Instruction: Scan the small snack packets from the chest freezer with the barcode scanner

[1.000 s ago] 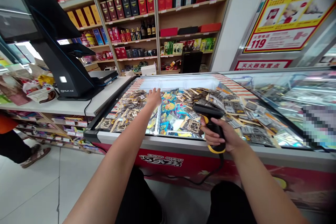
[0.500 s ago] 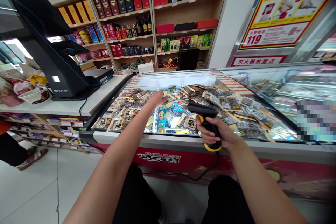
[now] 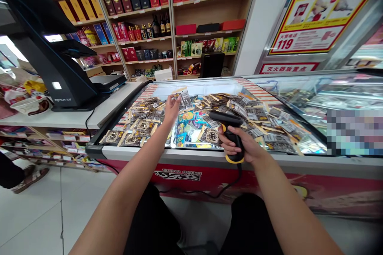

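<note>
The left grip (image 3: 171, 106) pinches the side of a flat, clear-and-black plastic packet with a tan top (image 3: 185, 99), which stands raised just right of its fingers; the right grip (image 3: 247, 142) is closed around the handle of a black, yellow-trimmed, pistol-shaped barcode scanner (image 3: 226, 118). Beneath both grips runs a long chest freezer with a grey rim and red front (image 3: 179, 152); similar dark packets heap up left of the left grip (image 3: 145, 125) and beyond the right grip (image 3: 257, 113), with bright blue-and-yellow packets (image 3: 188, 117) between the two grips. Well left of the left grip, a white bench (image 3: 115, 101) carries a tall black checkout terminal (image 3: 38, 48). Far beyond the grips rise pale wooden shelves (image 3: 206, 12) of boxes and bottles; beyond and right of the right grip hangs a red-and-yellow poster (image 3: 323, 20); pale tiled floor (image 3: 32, 215) spreads below and left of the left grip
</note>
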Available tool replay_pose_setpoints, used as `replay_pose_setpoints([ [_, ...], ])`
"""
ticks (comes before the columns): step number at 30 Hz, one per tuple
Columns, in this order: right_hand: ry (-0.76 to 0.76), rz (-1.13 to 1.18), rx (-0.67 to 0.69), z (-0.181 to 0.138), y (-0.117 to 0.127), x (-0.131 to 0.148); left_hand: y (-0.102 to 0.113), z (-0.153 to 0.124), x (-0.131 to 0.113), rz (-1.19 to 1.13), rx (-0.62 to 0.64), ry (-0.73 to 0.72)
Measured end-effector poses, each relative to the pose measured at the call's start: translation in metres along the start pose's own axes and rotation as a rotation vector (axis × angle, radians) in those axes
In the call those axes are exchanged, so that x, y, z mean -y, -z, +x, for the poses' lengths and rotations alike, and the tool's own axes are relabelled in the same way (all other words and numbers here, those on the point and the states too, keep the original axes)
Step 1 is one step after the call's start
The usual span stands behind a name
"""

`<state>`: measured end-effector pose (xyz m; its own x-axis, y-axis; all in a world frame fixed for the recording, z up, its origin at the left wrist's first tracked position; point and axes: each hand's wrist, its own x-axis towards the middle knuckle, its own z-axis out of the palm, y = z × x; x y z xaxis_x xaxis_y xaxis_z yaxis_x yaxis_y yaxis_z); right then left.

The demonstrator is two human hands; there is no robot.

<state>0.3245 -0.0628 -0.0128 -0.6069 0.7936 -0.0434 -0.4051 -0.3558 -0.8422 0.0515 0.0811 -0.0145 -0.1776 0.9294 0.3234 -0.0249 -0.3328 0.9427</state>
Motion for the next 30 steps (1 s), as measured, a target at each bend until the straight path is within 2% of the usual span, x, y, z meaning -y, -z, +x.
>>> replay_pose_setpoints([
  [7,0.033,-0.012,-0.083,0.003,0.000,-0.001,-0.005,-0.001,-0.002,-0.025,0.042,-0.057],
  [13,-0.010,-0.021,-0.086,0.004,-0.001,0.001,-0.005,-0.004,-0.008,0.032,0.025,0.000],
  [20,0.023,0.026,-0.085,0.000,0.000,0.001,-0.004,-0.004,-0.009,0.033,0.041,-0.019],
  [22,0.064,0.082,-0.099,-0.001,0.002,0.002,-0.005,-0.007,-0.010,0.048,0.091,0.043],
  [26,0.135,0.199,-0.134,-0.002,0.007,0.004,-0.010,-0.019,-0.014,0.159,0.248,0.262],
  [28,0.142,0.233,-0.149,-0.001,0.009,0.004,-0.011,-0.025,-0.015,0.237,0.240,0.325],
  [30,0.129,0.242,-0.158,0.000,0.010,0.004,-0.009,-0.031,-0.016,0.349,0.204,0.290],
])
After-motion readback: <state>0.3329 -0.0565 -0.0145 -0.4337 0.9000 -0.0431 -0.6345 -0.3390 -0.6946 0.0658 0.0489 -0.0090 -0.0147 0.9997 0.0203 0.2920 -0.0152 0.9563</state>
